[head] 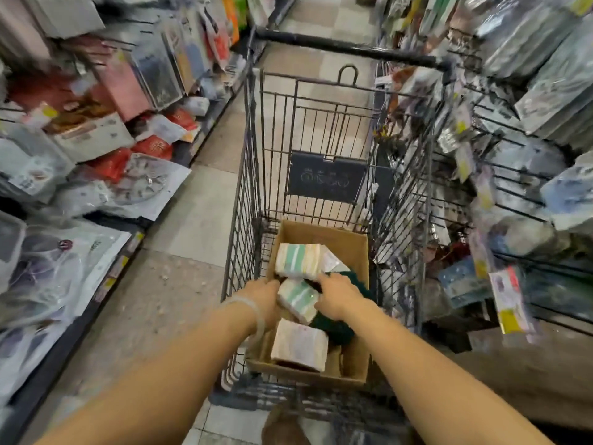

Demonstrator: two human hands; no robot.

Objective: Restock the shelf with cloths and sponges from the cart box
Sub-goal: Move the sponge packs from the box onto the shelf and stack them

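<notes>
Both hands are closing in on the middle wrapped sponge pack (298, 300) in the cardboard box (356, 248) at the cart's near end, left hand (263, 300) and right hand (337, 297) cupping its sides, which looks right for something light, squashy and slick-wrapped.

Left hand (263, 300), right hand (337, 297) outstretched

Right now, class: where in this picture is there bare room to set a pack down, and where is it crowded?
Bare: the floor tiles between the left shelf and the cart, and the cart's far end beyond the cardboard box. Crowded: the box itself, holding sponge packs and both hands, plus the right racks.
</notes>
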